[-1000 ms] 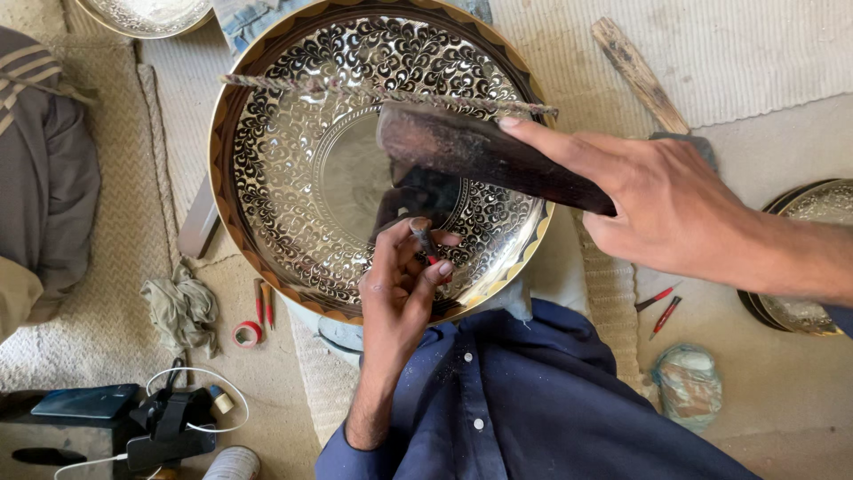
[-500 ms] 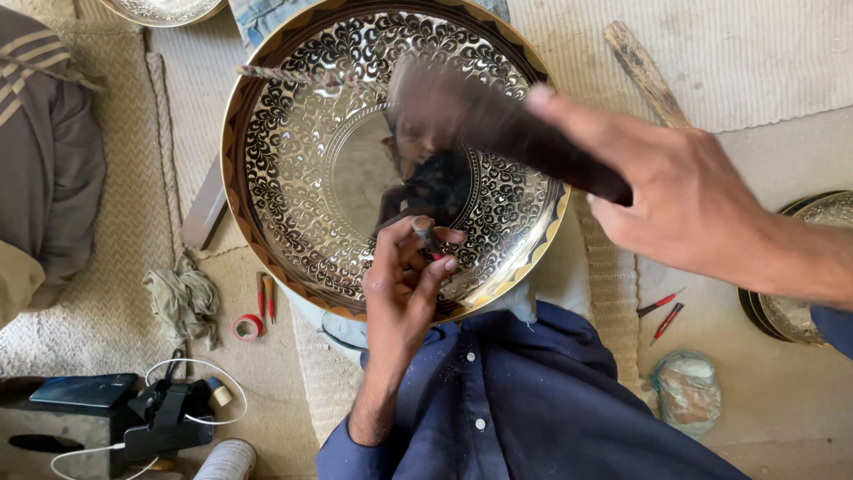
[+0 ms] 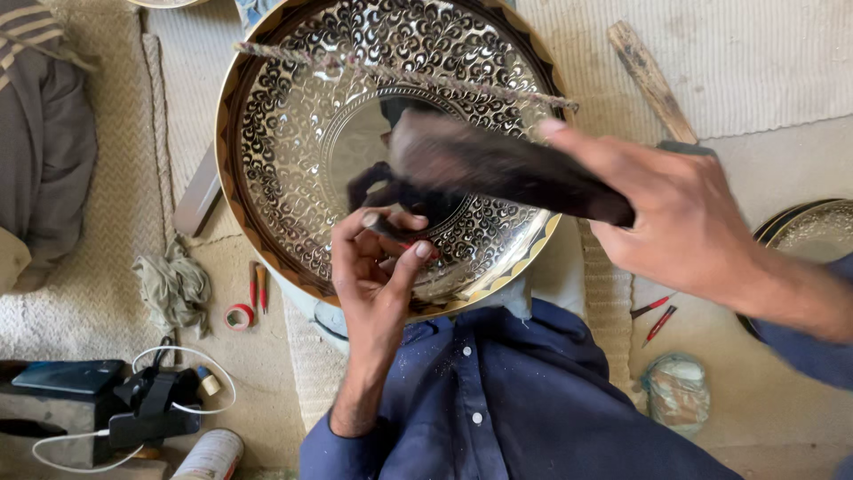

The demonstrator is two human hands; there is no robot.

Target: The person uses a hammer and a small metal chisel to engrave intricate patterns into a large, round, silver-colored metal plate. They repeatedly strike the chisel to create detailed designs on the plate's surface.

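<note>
A large round engraved metal tray [image 3: 293, 116] with a shiny centre rests tilted on my lap. My left hand [image 3: 378, 271] pinches a small dark tool against the tray's lower middle, fingers curled around it. My right hand [image 3: 684, 218] grips a long dark flat striking tool [image 3: 498, 169], blurred with motion, held just above the left hand's tool. A twisted cord [image 3: 400, 76] stretches across the tray's upper part.
A wooden stick [image 3: 649, 76] lies at upper right, a second engraved dish [image 3: 800, 231] at the right edge. Red-handled pliers [image 3: 258, 284], a tape roll [image 3: 237, 316] and a rag [image 3: 178, 289] lie left. A dark device with white cable [image 3: 147, 400] sits lower left.
My right hand has swung the dark striking tool down and leftward toward the left hand's tool. The tray sits lower and larger in view.
</note>
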